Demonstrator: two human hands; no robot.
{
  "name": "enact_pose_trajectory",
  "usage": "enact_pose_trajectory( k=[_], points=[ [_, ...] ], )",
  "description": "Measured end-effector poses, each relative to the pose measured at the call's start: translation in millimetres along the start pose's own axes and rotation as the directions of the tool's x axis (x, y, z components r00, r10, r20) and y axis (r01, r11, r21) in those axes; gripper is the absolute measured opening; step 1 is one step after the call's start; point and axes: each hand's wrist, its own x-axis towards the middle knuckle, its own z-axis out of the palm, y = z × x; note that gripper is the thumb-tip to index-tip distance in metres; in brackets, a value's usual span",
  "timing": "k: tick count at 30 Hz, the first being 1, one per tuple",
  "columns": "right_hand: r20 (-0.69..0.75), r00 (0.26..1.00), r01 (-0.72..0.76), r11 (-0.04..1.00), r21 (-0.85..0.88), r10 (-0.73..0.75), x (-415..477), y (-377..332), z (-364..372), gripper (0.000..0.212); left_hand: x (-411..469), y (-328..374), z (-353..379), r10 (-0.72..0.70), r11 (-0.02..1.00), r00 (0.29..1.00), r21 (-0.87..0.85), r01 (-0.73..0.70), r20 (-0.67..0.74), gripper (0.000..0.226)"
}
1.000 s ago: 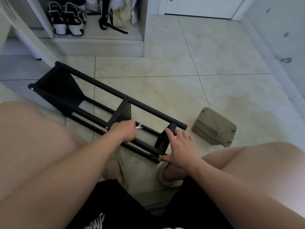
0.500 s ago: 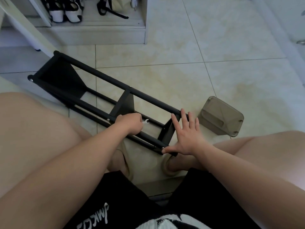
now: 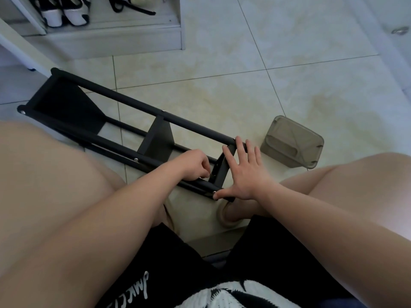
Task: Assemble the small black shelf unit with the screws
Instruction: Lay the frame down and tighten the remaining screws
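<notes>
The black shelf unit lies on its side on the tiled floor between my knees, its poles running from far left to near right. My left hand is curled, pinching a small wrench at the inner face of the near end panel; my fingers hide most of the tool. My right hand presses flat on that end panel with its fingers spread. Its thumb touches the near pole's end beside a silver screw. A middle shelf panel stands between the poles.
An upturned grey plastic container sits on the floor just right of the shelf's end. Shoes stand on a low white cabinet step at the back left. A white slanted bar crosses the far left. My slippered foot is under the shelf's near end.
My left hand slid right along the near pole with the small wrench, up to the end panel. My right hand spread flat over that panel. The camera tilted down.
</notes>
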Motion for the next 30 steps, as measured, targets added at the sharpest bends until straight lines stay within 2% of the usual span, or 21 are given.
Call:
enact_pose_trajectory(
  k=[4,10,16,21,26,30],
  points=[
    [-0.007,1.000,0.003,1.000,-0.009,-0.003,0,1,1,0.143,4,3,1,-0.011,0.993,0.999,-0.119,0.016,0.047,0.011],
    [-0.003,1.000,0.002,1.000,-0.003,-0.002,0,0,1,0.143,9,3,7,-0.086,0.941,0.996,-0.325,0.093,0.036,0.012],
    [0.006,1.000,-0.003,1.000,-0.007,0.003,0,0,0,0.144,15,5,12,-0.187,0.884,0.978,-0.450,0.124,-0.097,0.004],
    [0.014,1.000,-0.004,1.000,-0.004,0.004,0,0,0,0.144,16,5,12,-0.176,0.865,0.983,-0.484,0.133,-0.044,0.002],
    [0.021,1.000,-0.008,1.000,-0.015,0.009,0,0,0,0.143,16,2,8,-0.152,0.841,0.988,-0.525,0.132,0.005,0.013],
    [0.018,1.000,-0.008,1.000,-0.013,0.009,0,0,0,0.144,17,2,11,-0.143,0.846,0.990,-0.516,0.131,0.016,0.009]
  ],
)
